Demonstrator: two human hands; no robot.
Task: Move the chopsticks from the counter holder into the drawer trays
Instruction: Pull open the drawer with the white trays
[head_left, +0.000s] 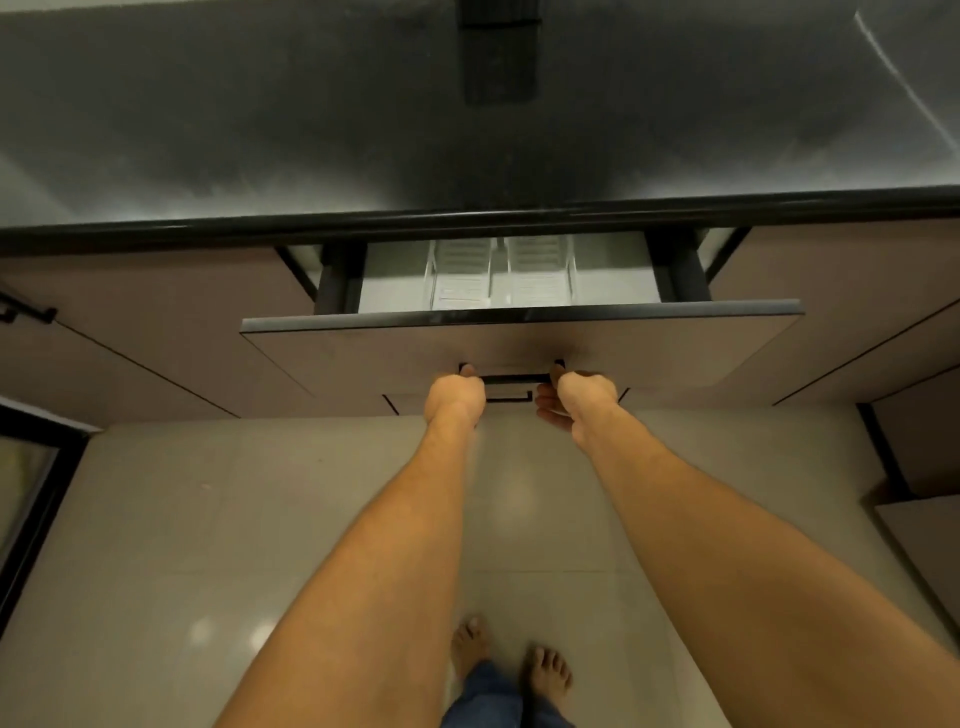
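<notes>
Drawer (519, 338) partly open, two trays (501, 278) inside, side by side. Left hand (455, 397) and right hand (582, 397) both curled around one handle (511, 376).

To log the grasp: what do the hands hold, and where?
Both the left hand and right hand grip the drawer by its handle, one at each end.

Head view, steeply downward (close).
</notes>
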